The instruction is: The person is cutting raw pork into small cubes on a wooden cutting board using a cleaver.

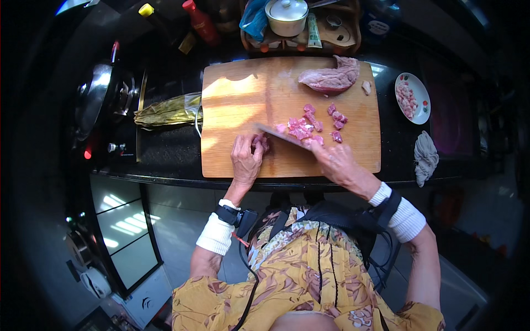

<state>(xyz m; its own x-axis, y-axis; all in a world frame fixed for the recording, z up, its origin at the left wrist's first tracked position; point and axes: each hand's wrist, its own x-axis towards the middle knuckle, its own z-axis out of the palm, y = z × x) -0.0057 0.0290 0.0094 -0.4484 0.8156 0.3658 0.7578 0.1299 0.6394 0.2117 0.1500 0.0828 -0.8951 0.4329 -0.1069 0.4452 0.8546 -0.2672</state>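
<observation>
My left hand point(246, 154) grips a small piece of raw meat point(261, 143) against the wooden cutting board point(232, 107), fingers curled over it. In my right hand point(334, 163) is a kitchen knife point(285, 137), its blade slanting toward the left, tip beside that piece. The knife's handle is hidden in my fist. Just beyond the blade lie several pink chunks of cut meat point(300, 127), and a few more chunks point(338, 117) sit to their right. A large slab of raw meat point(331, 77) rests near the board's far right corner, with a small pale scrap point(366, 87) next to it.
Right of the board stand an oval plate point(422, 113) of diced pale meat and a crumpled grey cloth point(425, 159). Dried leaves point(167, 111) lie leftward, near a wok point(97, 99) on the stove. Behind are a wooden rack point(352, 37), a lidded white pot point(286, 20) and a red bottle point(201, 22).
</observation>
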